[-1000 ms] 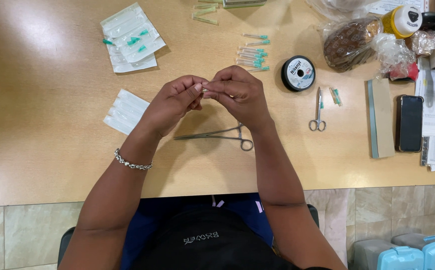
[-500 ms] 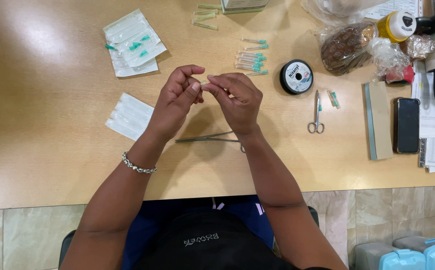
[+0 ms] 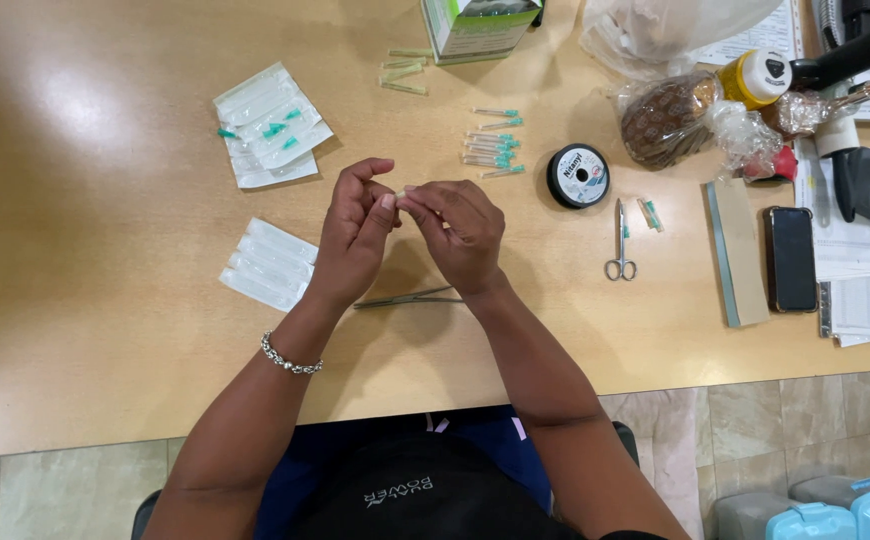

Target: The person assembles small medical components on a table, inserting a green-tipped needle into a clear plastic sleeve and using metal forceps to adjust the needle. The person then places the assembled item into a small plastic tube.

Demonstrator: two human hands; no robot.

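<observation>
- Fingertips of my left hand [image 3: 355, 235] and right hand [image 3: 460, 232] meet, pinching one small pale piece [image 3: 401, 192] between them, above the forceps [image 3: 410, 297].
- Forceps lie on the wooden table [image 3: 105, 330], under my wrists.
- Right of the forceps: small scissors [image 3: 619, 243], black thread spool [image 3: 578, 176].
- Left of the forceps: sealed white packets [image 3: 267, 265].

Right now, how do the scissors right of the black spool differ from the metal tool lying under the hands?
The scissors lie in full view, pointing away from the person, finger rings nearest them. The metal tool lies crosswise and is partly hidden beneath the right hand, so its handle end cannot be seen. The scissors sit right of the black spool; the tool lies below both hands, nearer the table edge. Both are slim, silvery, and untouched.
</observation>
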